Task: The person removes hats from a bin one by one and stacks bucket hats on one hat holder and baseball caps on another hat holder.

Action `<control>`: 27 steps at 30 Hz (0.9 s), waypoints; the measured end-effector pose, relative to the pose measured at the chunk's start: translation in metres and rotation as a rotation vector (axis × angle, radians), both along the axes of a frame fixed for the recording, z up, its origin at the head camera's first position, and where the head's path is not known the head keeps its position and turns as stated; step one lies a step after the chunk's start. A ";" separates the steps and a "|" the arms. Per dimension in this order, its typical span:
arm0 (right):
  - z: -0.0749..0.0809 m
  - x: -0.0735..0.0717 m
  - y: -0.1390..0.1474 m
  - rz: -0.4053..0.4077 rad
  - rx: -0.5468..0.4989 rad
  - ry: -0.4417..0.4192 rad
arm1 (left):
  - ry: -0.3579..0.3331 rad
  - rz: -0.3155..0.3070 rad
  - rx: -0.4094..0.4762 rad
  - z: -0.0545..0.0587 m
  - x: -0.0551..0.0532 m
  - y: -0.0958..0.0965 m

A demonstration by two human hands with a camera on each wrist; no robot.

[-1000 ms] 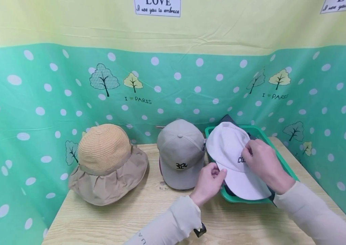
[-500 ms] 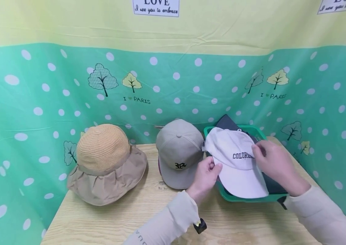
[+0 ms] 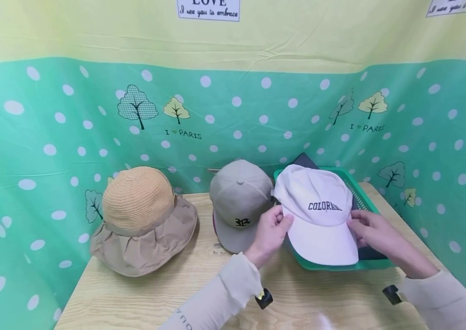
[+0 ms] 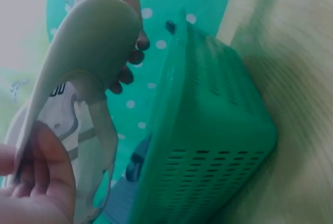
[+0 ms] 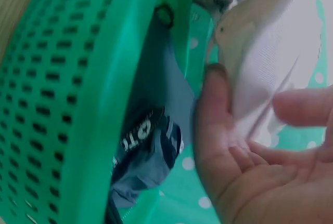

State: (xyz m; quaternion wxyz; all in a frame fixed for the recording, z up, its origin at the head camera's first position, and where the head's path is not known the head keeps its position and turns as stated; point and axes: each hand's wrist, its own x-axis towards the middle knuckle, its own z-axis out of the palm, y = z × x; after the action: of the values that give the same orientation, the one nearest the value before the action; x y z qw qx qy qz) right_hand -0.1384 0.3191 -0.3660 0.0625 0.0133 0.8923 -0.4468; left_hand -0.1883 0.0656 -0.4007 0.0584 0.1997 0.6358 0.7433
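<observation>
A white baseball cap point(image 3: 323, 236) with dark lettering on its front is held tilted over the green basket point(image 3: 360, 264), brim toward me. My left hand point(image 3: 271, 231) pinches its left side where brim meets crown; the left wrist view shows thumb and fingers on the brim edge of the cap point(image 4: 99, 42). At the cap's right edge, my right hand point(image 3: 377, 233) has its thumb outside and fingers behind the rim, as the right wrist view also shows. Dark fabric point(image 5: 161, 73) with pale print lies inside the basket, partly hidden by the cap.
Left of the basket, a grey cap point(image 3: 241, 197) with a black emblem stands on the wooden table point(image 3: 175, 298). Farther left is a straw hat point(image 3: 138, 201) with a wide tan fabric brim. Dotted green cloth point(image 3: 224, 119) hangs behind and at both sides.
The white cap has turned so its lettering faces me more fully. My right hand has moved from the front lettering down to the cap's right edge. My left hand has shifted slightly up and left.
</observation>
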 end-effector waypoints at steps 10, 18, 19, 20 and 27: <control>0.016 -0.009 -0.028 -0.025 -0.035 0.203 | 0.236 0.132 -0.065 0.032 -0.011 -0.026; 0.030 -0.037 -0.076 -0.023 -0.077 0.353 | 0.346 0.288 -0.097 0.067 -0.019 -0.069; 0.031 -0.041 -0.083 -0.021 -0.081 0.357 | 0.354 0.311 -0.101 0.072 -0.018 -0.075; 0.031 -0.045 -0.089 -0.017 -0.090 0.365 | 0.364 0.334 -0.109 0.076 -0.017 -0.081; 0.019 -0.069 -0.131 0.021 -0.090 0.404 | 0.388 0.478 -0.211 0.077 -0.017 -0.116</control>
State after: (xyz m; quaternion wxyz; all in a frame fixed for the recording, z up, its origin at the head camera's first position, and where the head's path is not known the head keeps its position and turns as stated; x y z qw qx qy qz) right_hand -0.2069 0.1879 -0.3466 -0.1123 -0.0886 0.8660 -0.4791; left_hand -0.2057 -0.0508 -0.3239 -0.2196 0.1754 0.7375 0.6141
